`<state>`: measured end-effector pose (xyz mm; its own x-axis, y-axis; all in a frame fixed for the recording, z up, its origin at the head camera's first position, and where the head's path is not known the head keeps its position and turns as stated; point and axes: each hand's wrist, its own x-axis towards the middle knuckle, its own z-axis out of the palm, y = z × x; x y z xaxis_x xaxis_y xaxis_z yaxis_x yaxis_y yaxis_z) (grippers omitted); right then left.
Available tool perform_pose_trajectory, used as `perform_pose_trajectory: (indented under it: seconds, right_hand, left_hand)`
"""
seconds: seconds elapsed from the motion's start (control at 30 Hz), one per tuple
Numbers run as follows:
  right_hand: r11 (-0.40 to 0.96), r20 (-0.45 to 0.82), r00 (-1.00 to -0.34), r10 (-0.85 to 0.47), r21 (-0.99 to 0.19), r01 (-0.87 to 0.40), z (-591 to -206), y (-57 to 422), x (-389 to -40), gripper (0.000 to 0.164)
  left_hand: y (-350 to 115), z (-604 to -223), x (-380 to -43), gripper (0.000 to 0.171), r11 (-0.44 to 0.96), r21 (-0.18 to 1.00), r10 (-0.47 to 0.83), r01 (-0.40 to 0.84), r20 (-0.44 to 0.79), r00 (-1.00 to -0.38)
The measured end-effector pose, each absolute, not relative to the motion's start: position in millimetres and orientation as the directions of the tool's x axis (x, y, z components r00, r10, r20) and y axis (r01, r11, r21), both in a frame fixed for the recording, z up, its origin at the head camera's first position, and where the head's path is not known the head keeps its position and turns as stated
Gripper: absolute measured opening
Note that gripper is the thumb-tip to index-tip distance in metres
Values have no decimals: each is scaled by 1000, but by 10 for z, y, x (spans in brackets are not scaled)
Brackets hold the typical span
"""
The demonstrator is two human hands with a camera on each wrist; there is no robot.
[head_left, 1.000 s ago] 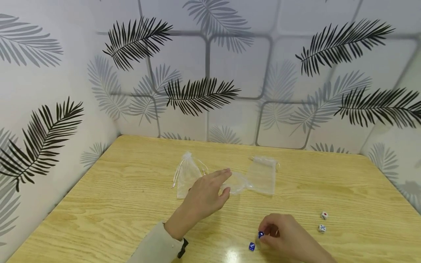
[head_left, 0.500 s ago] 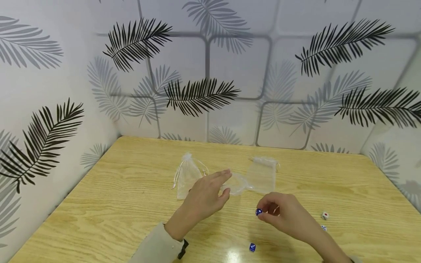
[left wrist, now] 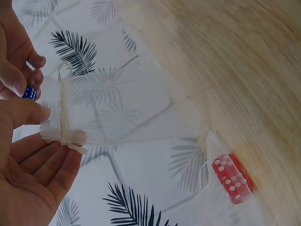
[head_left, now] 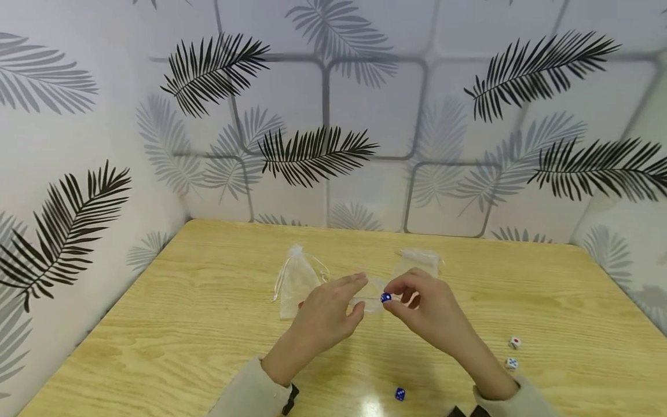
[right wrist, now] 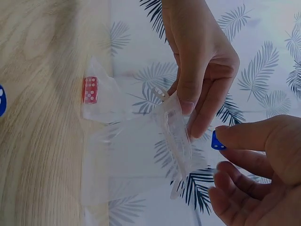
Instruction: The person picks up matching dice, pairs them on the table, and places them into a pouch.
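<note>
My left hand (head_left: 325, 318) holds a sheer white drawstring bag (left wrist: 122, 108) by its mouth, thumb on the near side and fingers behind. The bag's body looks flat and see-through in both wrist views. Just right of the bag's mouth, my right hand (head_left: 429, 310) pinches a blue die (head_left: 385, 297) with white dots between thumb and forefinger. The die is close to the bag's opening, apart from it in the right wrist view. A second sheer bag (head_left: 297, 284) lies left of my left hand, with red dice (left wrist: 232, 179) inside.
A third sheer bag (head_left: 421, 262) lies behind my right hand, partly covered. Another blue die (head_left: 400, 394) rests near the table's front edge. Two white dice (head_left: 513, 353) lie to the right. A patterned wall (head_left: 333, 116) borders the wooden table (head_left: 208, 324) at the back.
My right hand has lifted the blue die from the table and brought it up and leftward to the mouth of the bag. My left hand has stayed in place.
</note>
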<state>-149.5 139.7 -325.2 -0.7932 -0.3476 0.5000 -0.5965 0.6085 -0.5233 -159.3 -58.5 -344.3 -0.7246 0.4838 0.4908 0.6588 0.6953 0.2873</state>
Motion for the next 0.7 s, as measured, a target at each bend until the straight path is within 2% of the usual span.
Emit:
perform_pose_trajectory:
  seconds: [0.2, 0.5, 0.7]
  right_hand:
    - [636, 525, -797, -298, -513, -576, -3250, 1317, -1534, 16]
    - [626, 562, -758, -332, -470, -622, -3342, 1274, -1539, 19]
    - [623, 547, -767, -336, -482, -616, -3330, 1307, -1525, 20]
  left_hand:
    - [-577, -3475, -1599, 34, 700, 274, 481, 660, 502, -719]
    - [-559, -3471, -1572, 34, 676, 298, 481, 674, 514, -710]
    - [-550, -3477, -1578, 34, 660, 301, 497, 688, 511, -701]
